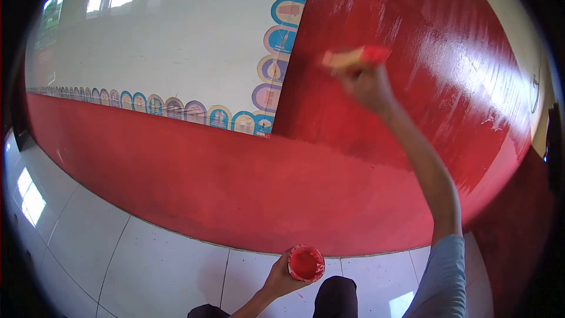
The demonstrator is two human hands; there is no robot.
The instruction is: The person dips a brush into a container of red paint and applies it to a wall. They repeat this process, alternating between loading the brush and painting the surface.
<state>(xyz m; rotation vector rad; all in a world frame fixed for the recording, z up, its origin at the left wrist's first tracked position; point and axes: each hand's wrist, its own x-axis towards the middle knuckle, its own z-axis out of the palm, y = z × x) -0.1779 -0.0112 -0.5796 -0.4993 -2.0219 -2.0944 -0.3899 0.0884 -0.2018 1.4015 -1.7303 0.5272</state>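
Observation:
My right hand (pixel 368 87) is raised to the wall and closed around a paintbrush (pixel 356 57), slightly blurred, its head smeared with red paint. Behind it, the red wall (pixel 353 118) has a dark, glossy wet coat on the upper right and a paler, matte red lower down. Low in front of me, my left hand (pixel 281 277) grips a small paint container (pixel 306 263) from its left side. Red paint shows inside, and its rim is streaked with red and white.
A glossy whiteboard (pixel 165 35) with a border of coloured picture cards (pixel 219 116) fills the upper left wall. Pale floor tiles (pixel 159 259) run along the wall's foot. My knees (pixel 336 297) show at the bottom. A cream wall section (pixel 494 0) lies at upper right.

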